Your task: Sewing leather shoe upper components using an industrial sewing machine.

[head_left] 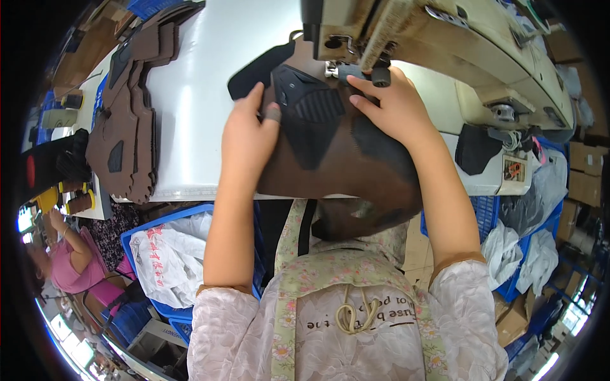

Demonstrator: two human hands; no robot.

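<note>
A brown leather-like piece (289, 174) with black patches lies under the sewing machine head (372, 32), its near end drooping over the table edge toward my lap. A ribbed black panel (311, 105) sits on it. My left hand (251, 130) grips its left side, beside a black rounded flap (260, 71); a grey cover shows on one digit. Close to the metal presser foot (332, 68), my right hand (391, 105) holds the piece with thumb and forefinger a little apart. Some of its other fingers are hidden behind the machine's dark knob (381, 76).
Stacked brown cut pieces (127, 133) lie at the table's left. A black piece (476, 149) and coiled cord (511, 140) sit at the right. Blue crates with white bags (168, 260) stand below on both sides. Another person in pink (79, 263) sits at far left.
</note>
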